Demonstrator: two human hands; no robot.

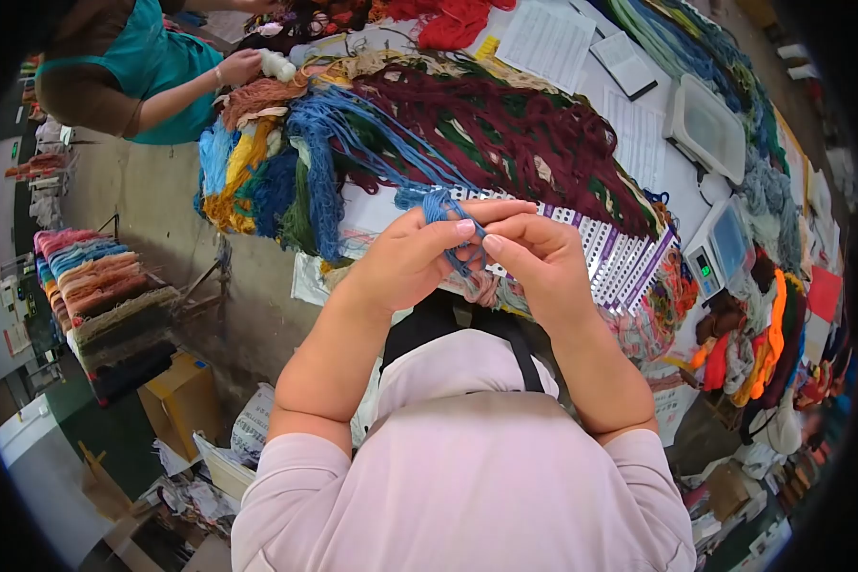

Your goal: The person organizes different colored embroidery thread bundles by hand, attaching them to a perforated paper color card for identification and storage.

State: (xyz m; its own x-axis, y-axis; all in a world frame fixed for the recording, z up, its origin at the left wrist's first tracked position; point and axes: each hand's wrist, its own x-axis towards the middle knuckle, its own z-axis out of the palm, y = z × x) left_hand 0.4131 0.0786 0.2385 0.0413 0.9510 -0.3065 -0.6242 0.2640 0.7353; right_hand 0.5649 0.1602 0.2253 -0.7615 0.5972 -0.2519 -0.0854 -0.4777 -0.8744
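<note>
Blue yarn [440, 205] is wrapped in several turns about the fingers of my left hand [405, 250], whose thumb presses on the strands. My right hand [539, 257] meets it fingertip to fingertip, thumb and forefinger pinched at the yarn's edge. More blue yarn [353, 119] runs from the hands back across the table to the left. Beneath and behind my hands lies a white card with rows of dark holes and purple edging [620, 262]. A large heap of maroon yarn [505, 129] spreads just beyond.
A co-worker in a teal apron [176, 71] handles white yarn [278, 65] at the left. Paper sheets [546, 43], a plastic box [705, 129] and a digital scale [710, 257] lie to the right. Yarn hanks hang on a rack [100, 296] at left, near a cardboard box [181, 405].
</note>
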